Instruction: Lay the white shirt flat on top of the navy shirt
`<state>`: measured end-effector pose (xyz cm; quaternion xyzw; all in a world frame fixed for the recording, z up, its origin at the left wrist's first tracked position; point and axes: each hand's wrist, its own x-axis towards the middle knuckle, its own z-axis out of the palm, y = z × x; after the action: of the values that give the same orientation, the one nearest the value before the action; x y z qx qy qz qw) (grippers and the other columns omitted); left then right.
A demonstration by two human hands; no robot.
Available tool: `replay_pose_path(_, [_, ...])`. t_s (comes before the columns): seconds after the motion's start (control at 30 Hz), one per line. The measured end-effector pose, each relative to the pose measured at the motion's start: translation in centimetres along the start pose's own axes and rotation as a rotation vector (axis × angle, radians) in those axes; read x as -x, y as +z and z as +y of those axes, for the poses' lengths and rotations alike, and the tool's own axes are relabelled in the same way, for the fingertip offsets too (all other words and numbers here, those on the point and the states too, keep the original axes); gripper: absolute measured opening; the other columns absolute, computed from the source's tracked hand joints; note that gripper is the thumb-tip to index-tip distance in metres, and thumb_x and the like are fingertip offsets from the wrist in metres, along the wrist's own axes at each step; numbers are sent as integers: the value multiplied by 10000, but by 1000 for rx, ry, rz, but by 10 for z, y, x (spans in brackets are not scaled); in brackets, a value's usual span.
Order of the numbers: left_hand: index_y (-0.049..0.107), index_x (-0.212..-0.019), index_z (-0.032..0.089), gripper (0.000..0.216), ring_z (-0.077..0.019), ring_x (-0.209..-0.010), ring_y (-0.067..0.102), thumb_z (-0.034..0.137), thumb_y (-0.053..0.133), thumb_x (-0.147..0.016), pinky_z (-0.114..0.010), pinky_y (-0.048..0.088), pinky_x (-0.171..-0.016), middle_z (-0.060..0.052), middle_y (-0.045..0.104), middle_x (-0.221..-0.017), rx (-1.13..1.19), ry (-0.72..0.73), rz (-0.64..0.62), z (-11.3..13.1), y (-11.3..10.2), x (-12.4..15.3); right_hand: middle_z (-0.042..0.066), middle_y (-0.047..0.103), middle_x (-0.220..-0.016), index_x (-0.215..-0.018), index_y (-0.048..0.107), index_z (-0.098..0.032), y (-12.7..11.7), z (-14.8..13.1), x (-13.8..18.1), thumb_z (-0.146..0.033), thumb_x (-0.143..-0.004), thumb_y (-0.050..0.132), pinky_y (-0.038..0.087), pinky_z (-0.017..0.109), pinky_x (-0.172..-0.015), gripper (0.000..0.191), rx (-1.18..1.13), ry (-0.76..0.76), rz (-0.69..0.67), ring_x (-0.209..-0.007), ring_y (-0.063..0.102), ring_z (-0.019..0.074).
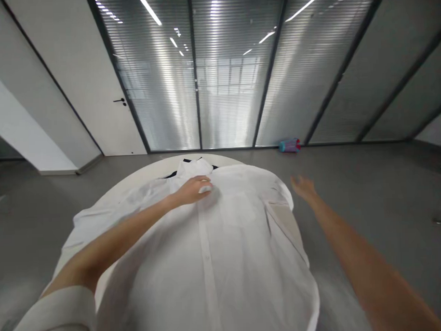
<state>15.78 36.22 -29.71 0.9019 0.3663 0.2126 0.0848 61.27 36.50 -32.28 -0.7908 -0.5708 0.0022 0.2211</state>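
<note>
A white button-up shirt [238,252] lies spread out front side up, its collar at the far end and its button strip running down the middle. It covers most of a round, pale table [134,177]. My left hand [194,189] is over the upper chest, just below the collar, with fingers curved and a gap between thumb and fingers. Whether it touches the cloth is hard to tell. Past the shirt's right shoulder, beyond the table edge, my right hand [303,186] is blurred, apart from the shirt. Dark pieces [172,175] show beside the collar.
Grey floor [358,180] surrounds the table. Behind stands a glass partition with blinds [225,88], and a white door [94,83] is on the left. A blue and pink object [289,145] lies on the floor by the partition.
</note>
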Motion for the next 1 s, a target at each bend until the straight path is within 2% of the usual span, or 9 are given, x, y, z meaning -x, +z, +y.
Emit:
replay_pose_path(0.17, [741,-1020,271,243,-278,-1105,653,376,664,-815,-413,470,-1042,-81,717,-1141,-171,-375,204,-54,-72,135,108,385,-1587,-1496,459,-231,34,-76,21,-440,-1055,280,286,423,-1176,521,117,-356,-216,-1462,342,242])
replay_pose_path(0.27, [735,-1062,214,420,-308,-1078,654,541,622,-823,-448,469,-1028,-119,716,-1132,-205,-499,253,-68,-100,215,105,422,-1565,-1479,489,-262,42,-100,36,-489,-1055,225,277,546,-1158,549,296,-425,-346,-1428,390,300])
replay_pose_path(0.4, [724,-1125,160,795,-366,-1081,647,782,666,-634,-479,507,-956,-182,691,-1208,-98,-776,263,-66,-115,300,167,444,-1538,-1486,488,-222,46,-112,52,-528,-1030,302,242,659,-1117,579,367,-379,-309,-1376,426,399])
replay_pose_path(0.53, [743,-1107,173,899,-343,-984,691,876,633,-558,-400,565,-780,-150,730,-1149,255,-1040,287,-53,-120,344,211,479,-1489,-1392,588,-146,42,-138,68,-328,-1008,400,140,660,-1149,464,407,-412,-177,-1411,343,422])
replay_pose_path(0.67, [773,-1061,180,809,-360,-994,687,810,715,-558,-418,572,-797,-123,758,-1044,473,-1030,318,-39,-121,376,162,511,-1459,-1323,630,-143,44,-205,96,-198,-960,450,185,511,-1196,409,263,-601,-49,-1378,399,323])
replay_pose_path(0.73, [762,-1102,203,773,-366,-1107,653,749,770,-554,-426,553,-899,-122,734,-1142,524,-992,356,-35,-117,396,149,606,-1339,-1257,666,-150,50,-252,115,-248,-972,474,300,442,-1151,358,74,-745,-107,-1259,520,285])
replay_pose_path(0.83, [716,-1190,234,789,-368,-1300,535,740,757,-586,-450,474,-1045,-131,634,-1340,472,-1059,544,-30,-102,429,117,657,-1254,-1233,671,-182,67,-323,148,-332,-995,498,405,381,-1063,330,-201,-932,-283,-1171,588,250])
replay_pose_path(0.93, [663,-1237,226,868,-378,-1293,540,747,766,-550,-482,483,-1028,-153,625,-1330,526,-1198,682,-21,-82,452,108,654,-1261,-1238,664,-189,91,-377,180,-345,-995,527,419,363,-1039,319,-363,-1003,-377,-1183,587,239])
replay_pose_path(1.0, [653,-1240,236,833,-372,-1206,609,718,774,-571,-483,533,-945,-146,676,-1241,768,-1236,624,-11,-69,463,105,645,-1271,-1243,660,-191,108,-396,198,-334,-995,535,422,359,-1028,312,-414,-984,-396,-1180,585,230])
